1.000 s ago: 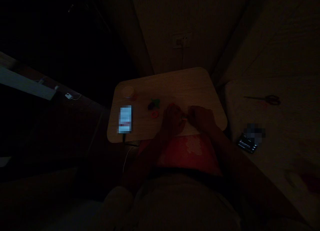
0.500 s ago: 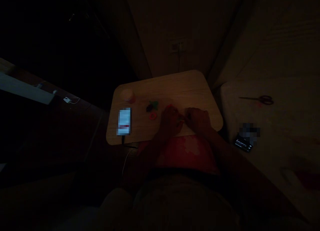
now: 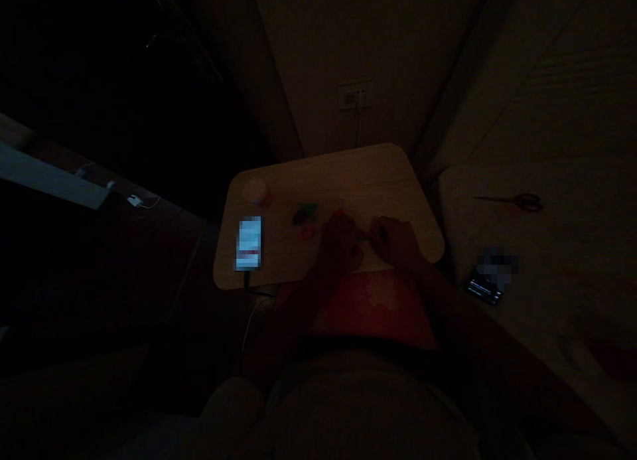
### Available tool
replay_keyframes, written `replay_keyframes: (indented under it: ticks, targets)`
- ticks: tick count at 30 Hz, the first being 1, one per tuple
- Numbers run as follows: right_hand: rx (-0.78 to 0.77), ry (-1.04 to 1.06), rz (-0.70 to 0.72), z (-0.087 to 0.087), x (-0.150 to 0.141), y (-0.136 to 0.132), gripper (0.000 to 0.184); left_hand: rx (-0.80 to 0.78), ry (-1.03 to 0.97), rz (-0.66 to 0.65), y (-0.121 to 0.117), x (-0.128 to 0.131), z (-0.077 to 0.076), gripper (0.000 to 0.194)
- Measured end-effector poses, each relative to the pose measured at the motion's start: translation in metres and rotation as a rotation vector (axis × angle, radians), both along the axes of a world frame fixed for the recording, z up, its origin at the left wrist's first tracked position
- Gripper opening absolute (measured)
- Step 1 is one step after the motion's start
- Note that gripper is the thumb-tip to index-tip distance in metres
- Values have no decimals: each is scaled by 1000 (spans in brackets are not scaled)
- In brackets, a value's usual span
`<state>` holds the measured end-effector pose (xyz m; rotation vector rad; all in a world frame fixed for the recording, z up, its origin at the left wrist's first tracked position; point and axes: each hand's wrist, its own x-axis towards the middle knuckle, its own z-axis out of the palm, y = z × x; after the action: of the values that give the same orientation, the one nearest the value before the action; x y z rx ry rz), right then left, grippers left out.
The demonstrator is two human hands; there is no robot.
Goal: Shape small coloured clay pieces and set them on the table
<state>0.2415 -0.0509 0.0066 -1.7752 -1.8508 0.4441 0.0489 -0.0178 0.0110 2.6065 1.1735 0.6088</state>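
The room is very dark. My left hand [image 3: 340, 244] and my right hand [image 3: 395, 241] rest close together on a small wooden table [image 3: 348, 174], fingers curled in toward each other. They pinch something small between them that I cannot make out. Just left of my left hand lie a red ring-shaped piece [image 3: 305, 233] and a dark piece with a green part [image 3: 304, 212].
A lit phone [image 3: 248, 243] lies at the table's left edge, a small round container [image 3: 255, 191] behind it. On the bed to the right lie scissors [image 3: 520, 201] and a dark device [image 3: 485, 287]. A wall socket [image 3: 354, 96] with a cable sits behind the table.
My hands have stayed together at the same spot on the table. The view has shifted slightly.
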Motion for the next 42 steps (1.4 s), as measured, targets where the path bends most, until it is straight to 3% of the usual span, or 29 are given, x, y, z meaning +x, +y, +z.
replay_keyframes:
  ticks: [3, 6, 11, 19, 26, 30, 37, 42]
  targets:
    - [83, 60, 104, -6, 7, -10, 14, -13, 15, -10, -2, 0, 3, 38]
    - [128, -66, 140, -10, 7, -18, 17, -10, 44, -39, -5, -1, 7, 40]
    - [108, -159, 153, -12, 5, -18, 17, 4, 100, -132, -6, -7, 12, 48]
    - [101, -88, 251, -7, 11, -20, 15, -23, 76, -249, -9, -23, 22, 61]
    - [91, -8, 247, -5, 13, -25, 15, -191, -23, -381, 1, -39, 12, 65]
    - [91, 19, 241, -5, 14, -25, 15, -279, -98, -320, 2, -44, 9, 68]
    - [83, 45, 197, -5, 12, -25, 12, -330, -65, -372, 4, -37, 1, 71]
    - [82, -1, 123, -3, 4, -22, 12, -357, -127, -364, 9, -34, -3, 85]
